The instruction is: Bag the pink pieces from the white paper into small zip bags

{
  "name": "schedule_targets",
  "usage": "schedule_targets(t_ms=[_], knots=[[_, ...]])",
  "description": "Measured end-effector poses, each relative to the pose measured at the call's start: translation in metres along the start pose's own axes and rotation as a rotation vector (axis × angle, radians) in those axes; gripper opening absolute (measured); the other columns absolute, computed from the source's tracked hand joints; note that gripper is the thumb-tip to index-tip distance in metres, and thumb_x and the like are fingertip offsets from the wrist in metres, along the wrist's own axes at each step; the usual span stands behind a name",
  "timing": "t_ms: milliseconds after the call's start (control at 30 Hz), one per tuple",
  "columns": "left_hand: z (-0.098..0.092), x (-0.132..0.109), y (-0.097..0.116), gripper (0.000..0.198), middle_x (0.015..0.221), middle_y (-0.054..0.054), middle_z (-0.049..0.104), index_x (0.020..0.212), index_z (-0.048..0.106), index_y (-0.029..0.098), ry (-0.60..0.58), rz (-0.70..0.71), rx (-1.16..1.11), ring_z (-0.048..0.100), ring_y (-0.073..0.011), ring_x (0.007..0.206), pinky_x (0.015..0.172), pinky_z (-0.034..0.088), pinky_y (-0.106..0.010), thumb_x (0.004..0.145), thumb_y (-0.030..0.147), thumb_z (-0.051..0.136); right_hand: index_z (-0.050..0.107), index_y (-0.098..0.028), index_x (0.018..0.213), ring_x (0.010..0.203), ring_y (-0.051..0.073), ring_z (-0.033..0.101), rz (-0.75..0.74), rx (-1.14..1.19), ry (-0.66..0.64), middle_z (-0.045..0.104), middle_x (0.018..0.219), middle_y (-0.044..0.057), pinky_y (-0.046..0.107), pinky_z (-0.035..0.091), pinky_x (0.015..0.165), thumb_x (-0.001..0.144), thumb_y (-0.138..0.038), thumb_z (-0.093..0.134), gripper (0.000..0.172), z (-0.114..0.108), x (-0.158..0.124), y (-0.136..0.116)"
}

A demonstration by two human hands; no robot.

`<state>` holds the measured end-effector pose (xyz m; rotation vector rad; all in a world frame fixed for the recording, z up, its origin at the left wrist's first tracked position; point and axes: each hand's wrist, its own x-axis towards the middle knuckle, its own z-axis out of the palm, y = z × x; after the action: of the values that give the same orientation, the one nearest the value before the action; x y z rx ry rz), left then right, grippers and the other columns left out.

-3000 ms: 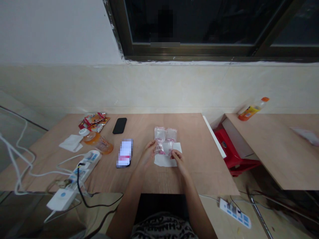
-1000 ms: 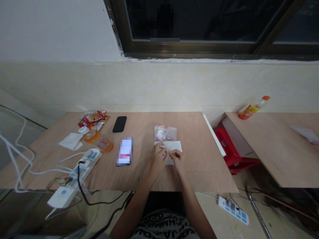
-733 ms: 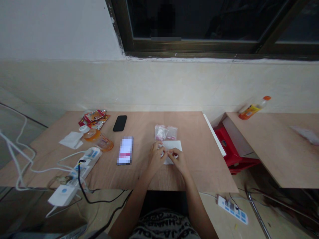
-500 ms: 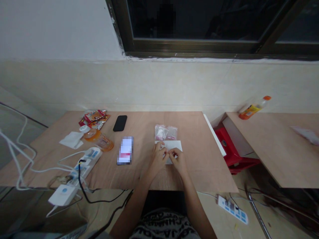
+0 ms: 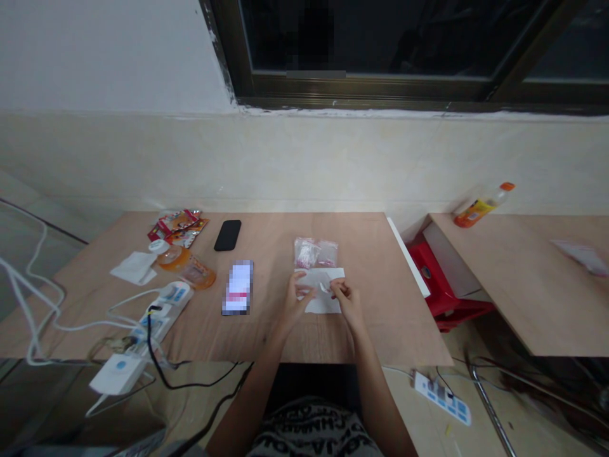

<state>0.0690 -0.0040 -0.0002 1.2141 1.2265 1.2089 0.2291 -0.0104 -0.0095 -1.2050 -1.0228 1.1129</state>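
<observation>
A white sheet lies on the wooden table in front of me. My left hand rests at the sheet's left edge, its thumb and fingers apart. Over the sheet's right part, my right hand pinches a small, clear or whitish piece, too small to identify. Just behind the sheet are two small clear plastic bags, the left bag with whitish contents and the right bag beside it, both with some pink showing.
On the left are a lit phone, a dark phone, an orange drink bottle, snack packets, tissue and a power strip with cables. Another bottle stands on the right table, near a red stool.
My hands have moved apart from where they met over the sheet. The left fingers have opened, and the right hand has shifted right with the small piece now visible.
</observation>
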Motion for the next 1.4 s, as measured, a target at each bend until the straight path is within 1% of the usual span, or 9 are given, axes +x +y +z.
schedule_targets(t_ms=[67, 167, 400, 567, 700, 867, 1000, 1300, 1400], knots=[[-0.005, 0.0, -0.005, 0.06, 0.108, -0.007, 0.066, 0.12, 0.046, 0.023, -0.035, -0.099, -0.131, 0.067, -0.0143, 0.074, 0.065, 0.055, -0.028, 0.07, 0.04, 0.075, 0.062, -0.021, 0.079, 0.058, 0.015, 0.054, 0.026, 0.039, 0.02, 0.06, 0.061, -0.001, 0.026, 0.042, 0.054, 0.074, -0.051, 0.069, 0.031, -0.001, 0.001, 0.002], [-0.01, 0.0, -0.007, 0.06, 0.096, -0.006, 0.072, 0.118, 0.047, 0.021, -0.069, -0.165, -0.197, 0.069, -0.0148, 0.068, 0.063, 0.054, -0.027, 0.069, 0.04, 0.077, 0.06, -0.022, 0.086, 0.055, 0.014, 0.051, 0.043, 0.081, 0.065, 0.059, 0.058, -0.003, 0.025, 0.041, 0.054, 0.07, -0.049, 0.071, 0.033, -0.002, 0.001, 0.005], [-0.01, 0.003, 0.005, 0.056, 0.081, -0.003, 0.073, 0.11, 0.052, 0.018, -0.042, -0.132, -0.157, 0.067, -0.014, 0.063, 0.059, 0.052, -0.025, 0.065, 0.039, 0.078, 0.063, -0.021, 0.076, 0.055, 0.013, 0.046, 0.015, 0.006, 0.005, 0.056, 0.064, -0.001, 0.026, 0.036, 0.053, 0.078, -0.054, 0.061, 0.033, 0.002, -0.002, -0.001], [-0.011, -0.001, 0.026, 0.051, 0.086, -0.004, 0.074, 0.111, 0.053, 0.019, -0.075, -0.103, -0.092, 0.068, -0.0152, 0.071, 0.063, 0.054, -0.026, 0.07, 0.038, 0.076, 0.054, -0.021, 0.064, 0.053, 0.011, 0.038, -0.012, -0.018, 0.002, 0.042, 0.056, -0.005, 0.024, 0.031, 0.051, 0.074, -0.059, 0.067, 0.042, 0.007, -0.002, 0.0], [-0.012, -0.003, 0.038, 0.053, 0.084, -0.003, 0.072, 0.111, 0.053, 0.019, -0.12, -0.144, -0.131, 0.068, -0.0157, 0.072, 0.063, 0.056, -0.027, 0.07, 0.044, 0.076, 0.046, -0.022, 0.062, 0.047, 0.009, 0.029, 0.105, 0.07, -0.045, 0.033, 0.052, -0.008, 0.022, 0.022, 0.044, 0.075, -0.064, 0.064, 0.048, 0.012, -0.002, 0.006], [-0.013, -0.004, 0.045, 0.056, 0.094, -0.006, 0.07, 0.109, 0.057, 0.019, -0.104, -0.173, -0.161, 0.069, -0.0171, 0.077, 0.064, 0.058, -0.028, 0.068, 0.052, 0.076, 0.052, -0.021, 0.07, 0.042, 0.007, 0.025, 0.244, 0.224, -0.051, 0.035, 0.052, -0.009, 0.021, 0.016, 0.04, 0.075, -0.061, 0.065, 0.042, 0.02, -0.007, 0.003], [-0.017, -0.007, 0.052, 0.054, 0.104, -0.007, 0.066, 0.112, 0.058, 0.019, -0.059, -0.16, -0.13, 0.068, -0.0159, 0.078, 0.061, 0.056, -0.025, 0.073, 0.055, 0.071, 0.06, -0.019, 0.079, 0.039, 0.005, 0.022, 0.32, 0.373, -0.016, 0.036, 0.051, -0.009, 0.021, 0.014, 0.038, 0.075, -0.055, 0.065, 0.037, 0.028, -0.009, -0.001], [-0.019, -0.012, 0.067, 0.045, 0.117, -0.009, 0.063, 0.11, 0.058, 0.019, -0.032, -0.097, -0.143, 0.067, -0.0126, 0.076, 0.068, 0.054, -0.025, 0.081, 0.053, 0.063, 0.059, -0.019, 0.074, 0.036, 0.004, 0.018, 0.45, 0.576, 0.033, 0.035, 0.047, -0.01, 0.021, 0.011, 0.034, 0.069, -0.048, 0.068, 0.031, 0.039, -0.01, 0.007], [-0.021, -0.013, 0.072, 0.04, 0.115, -0.009, 0.063, 0.107, 0.059, 0.019, 0.022, -0.056, -0.133, 0.065, -0.0118, 0.074, 0.068, 0.052, -0.024, 0.082, 0.05, 0.062, 0.058, -0.02, 0.073, 0.035, 0.004, 0.017, 0.448, 0.586, 0.034, 0.034, 0.047, -0.011, 0.021, 0.01, 0.034, 0.069, -0.047, 0.067, 0.029, 0.039, -0.009, 0.007]])
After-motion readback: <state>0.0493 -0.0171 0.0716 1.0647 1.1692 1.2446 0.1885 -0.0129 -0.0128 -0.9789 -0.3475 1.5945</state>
